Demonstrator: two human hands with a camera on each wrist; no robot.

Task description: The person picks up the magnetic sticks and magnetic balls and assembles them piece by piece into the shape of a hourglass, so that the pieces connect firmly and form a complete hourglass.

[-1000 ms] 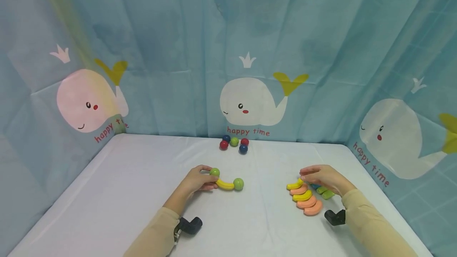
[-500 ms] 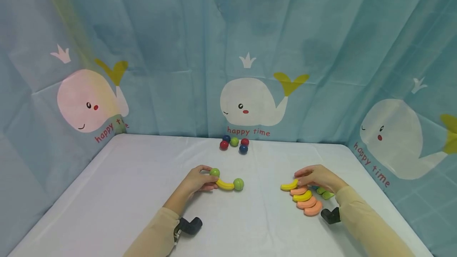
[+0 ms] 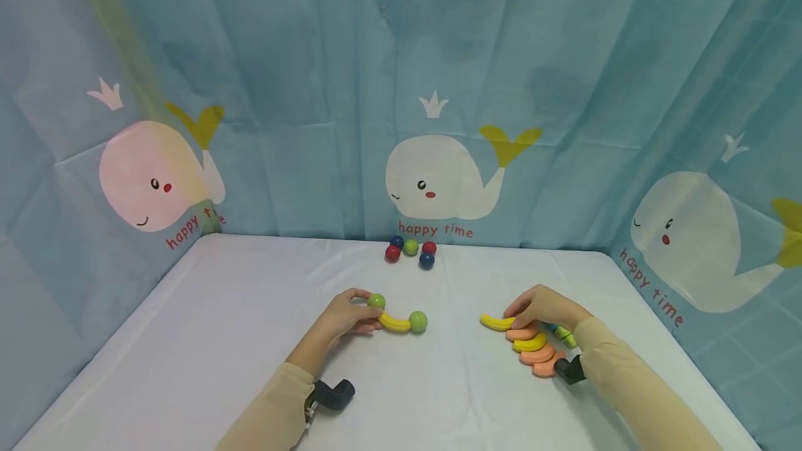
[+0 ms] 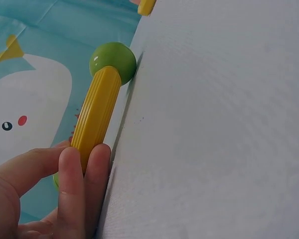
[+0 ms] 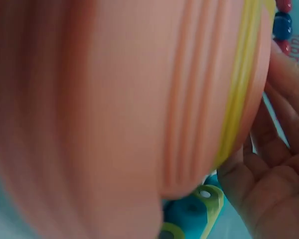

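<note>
In the head view my left hand (image 3: 343, 314) pinches one end of a curved yellow toy rod (image 3: 395, 323). A green ball (image 3: 418, 321) sits against the rod's far end. Another green ball (image 3: 376, 301) is at the end by my fingers, mostly covered by them in the left wrist view. To the right, my right hand (image 3: 546, 306) pinches a second curved yellow rod (image 3: 495, 323) by its right end. Just below that hand lies an overlapping row of orange curved rods (image 3: 537, 354) with one yellow rod (image 3: 530, 344) among them. These orange rods loom large in the right wrist view.
Several red, blue and green balls (image 3: 410, 248) sit at the table's back edge. Lime and blue pieces (image 3: 565, 335) lie partly hidden behind the right wrist. A white cloth covers the table (image 3: 413, 395); a printed curtain (image 3: 301, 159) stands behind.
My right hand has drawn the yellow rod leftward off the row's top end. The left hand and its rod with the green balls have stayed in place.
</note>
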